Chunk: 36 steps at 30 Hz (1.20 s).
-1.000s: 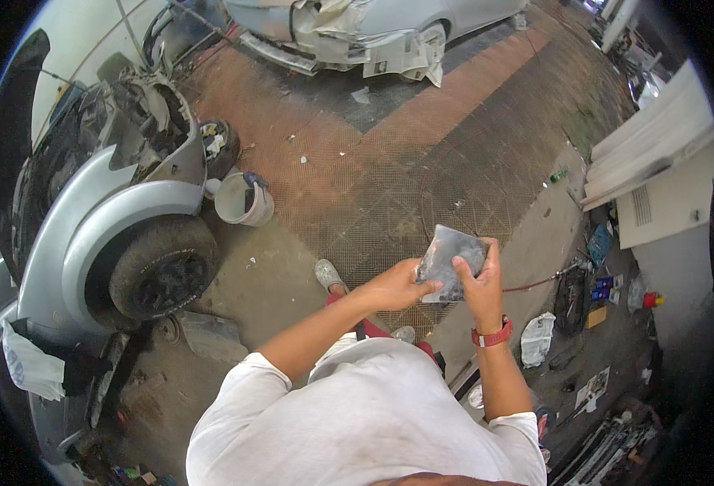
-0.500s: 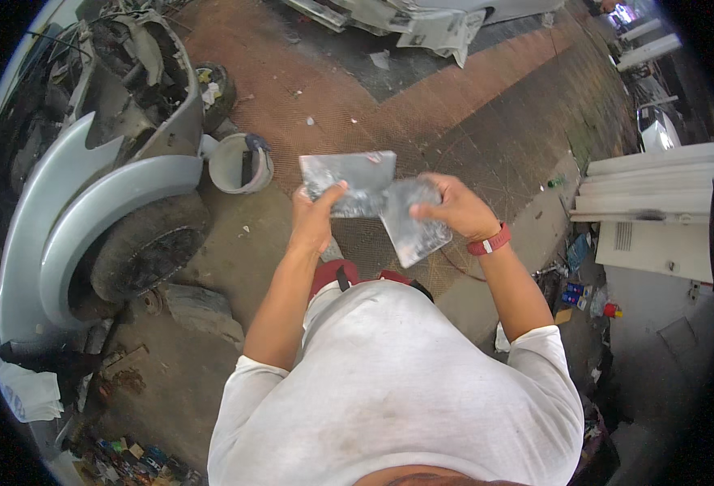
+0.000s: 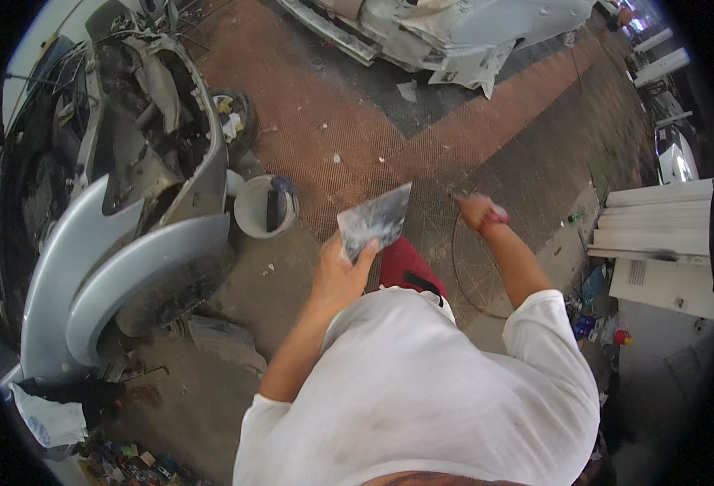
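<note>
In front of my body, my left hand (image 3: 342,271) grips the near edge of a flat rectangular plate (image 3: 375,219), thumb on top. Its surface is glossy grey with whitish smears, and it tilts upward to the right. My right hand (image 3: 478,211) is stretched out to the right, apart from the plate, over the floor. Its fingers are blurred by motion, and I cannot make out whether anything is in them. A red band circles the right wrist.
To the left stands a partly stripped car with a silver fender (image 3: 150,263). A white bucket (image 3: 251,207) is beside it. A pale car body (image 3: 454,40) is ahead, past the patterned floor. White panels (image 3: 652,219) and clutter line the right side. A thin hose (image 3: 456,259) loops on the floor.
My right hand has moved away to the right, and the second smeared plate it held no longer shows. My left hand has shifted rightward and lower with its plate, now tilted. The view has turned slightly.
</note>
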Tool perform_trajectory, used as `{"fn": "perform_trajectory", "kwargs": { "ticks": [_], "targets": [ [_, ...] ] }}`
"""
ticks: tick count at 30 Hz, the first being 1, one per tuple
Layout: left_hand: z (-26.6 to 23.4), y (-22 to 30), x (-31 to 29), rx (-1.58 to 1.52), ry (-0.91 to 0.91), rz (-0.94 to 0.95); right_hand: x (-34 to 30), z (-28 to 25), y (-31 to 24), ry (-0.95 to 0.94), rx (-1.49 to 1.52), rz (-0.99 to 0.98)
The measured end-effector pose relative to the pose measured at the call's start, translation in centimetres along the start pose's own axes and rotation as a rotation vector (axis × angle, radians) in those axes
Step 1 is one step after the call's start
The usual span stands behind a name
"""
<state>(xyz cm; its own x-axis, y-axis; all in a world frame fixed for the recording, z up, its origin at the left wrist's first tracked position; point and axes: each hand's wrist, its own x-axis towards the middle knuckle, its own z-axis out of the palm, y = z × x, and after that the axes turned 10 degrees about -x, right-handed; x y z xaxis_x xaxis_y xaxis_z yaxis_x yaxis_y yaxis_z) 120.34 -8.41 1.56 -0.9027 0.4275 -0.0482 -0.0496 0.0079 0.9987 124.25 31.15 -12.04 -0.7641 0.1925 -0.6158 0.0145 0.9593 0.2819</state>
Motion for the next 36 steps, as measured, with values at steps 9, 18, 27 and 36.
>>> {"fn": "perform_trajectory", "kwargs": {
  "ticks": [9,18,27,36],
  "targets": [
    [-7.1,-10.7,13.7,0.081,0.517,-0.437,0.6,20.9,1.5,-0.838,0.341,0.173],
    [-10.3,-5.9,38.0,0.303,0.418,-0.325,28.0,1.8,10.5,0.022,0.610,0.230],
    [-14.3,-7.7,51.8,0.095,0.429,-0.398,47.6,-27.7,12.3,0.607,0.567,0.099],
    [-26.8,-11.0,67.5,0.148,0.224,-0.396,57.2,-43.8,3.4,0.649,0.427,0.219]
  ]
}}
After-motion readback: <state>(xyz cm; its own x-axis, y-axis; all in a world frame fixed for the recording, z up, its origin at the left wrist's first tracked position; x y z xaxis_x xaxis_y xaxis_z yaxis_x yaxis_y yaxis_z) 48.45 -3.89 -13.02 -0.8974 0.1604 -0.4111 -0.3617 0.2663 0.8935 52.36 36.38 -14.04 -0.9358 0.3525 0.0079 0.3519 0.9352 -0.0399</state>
